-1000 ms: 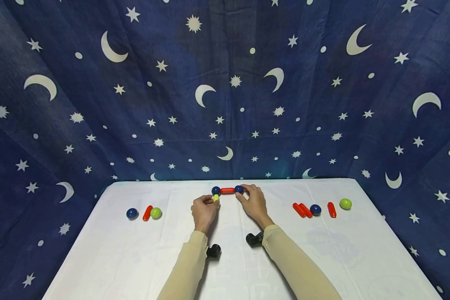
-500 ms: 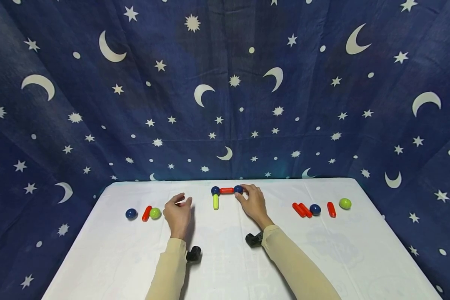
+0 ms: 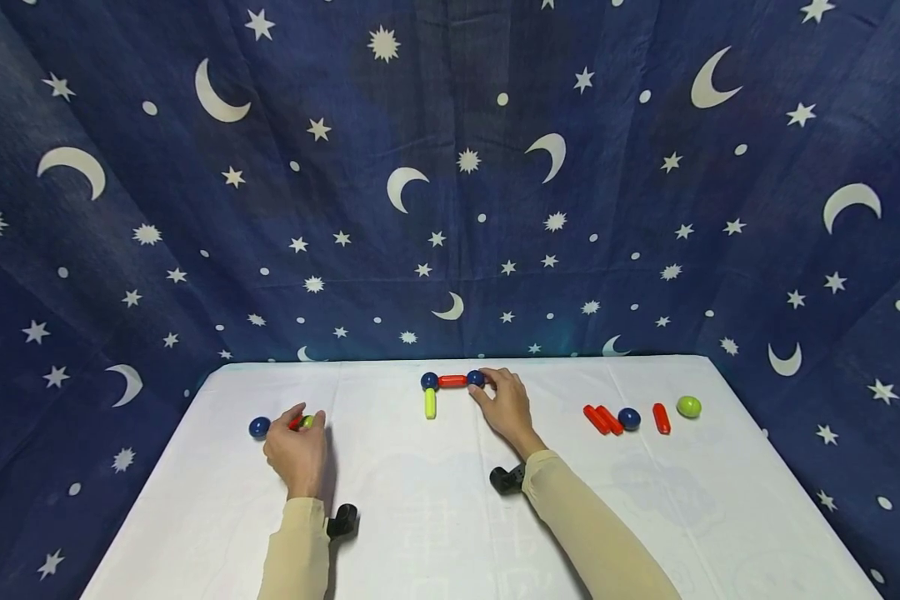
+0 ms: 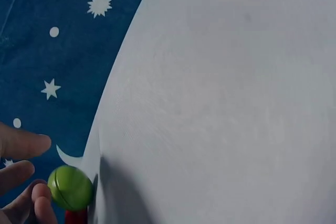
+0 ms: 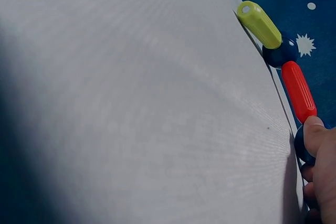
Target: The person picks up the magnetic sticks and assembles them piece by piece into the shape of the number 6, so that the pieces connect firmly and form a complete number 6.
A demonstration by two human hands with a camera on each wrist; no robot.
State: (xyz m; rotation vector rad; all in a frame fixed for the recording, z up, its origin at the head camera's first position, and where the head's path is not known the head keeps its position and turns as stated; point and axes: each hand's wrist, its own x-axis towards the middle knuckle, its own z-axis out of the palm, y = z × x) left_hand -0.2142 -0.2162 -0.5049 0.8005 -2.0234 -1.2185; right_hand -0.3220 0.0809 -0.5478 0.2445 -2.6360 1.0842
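A small green plastic ball (image 3: 309, 422) lies at the left of the white-covered tabletop (image 3: 435, 500), touching a short red plastic rod (image 3: 295, 422), with a dark blue plastic ball (image 3: 258, 427) just beside them. The left hand (image 3: 296, 450) is set over the red rod and green ball; in the left wrist view its fingers (image 4: 21, 145) are curled loosely beside the green ball, and whether the grip has closed on anything cannot be told.

Near the far middle of the tabletop a red rod (image 3: 452, 381) is joined between two dark blue balls (image 3: 429, 381) — a yellow-green rod (image 3: 430, 403) hangs from the left one. The right ball (image 3: 476, 378) is pinched by the right hand (image 3: 504, 406), its grip closed round it.

To the right lie two red rods (image 3: 598, 419) side by side, a blue ball (image 3: 629, 418), another red rod (image 3: 661, 418) and a green ball (image 3: 688, 407). A dark blue cloth (image 3: 450, 183) printed with white moons and stars is hung behind — no writing or label can be read anywhere.
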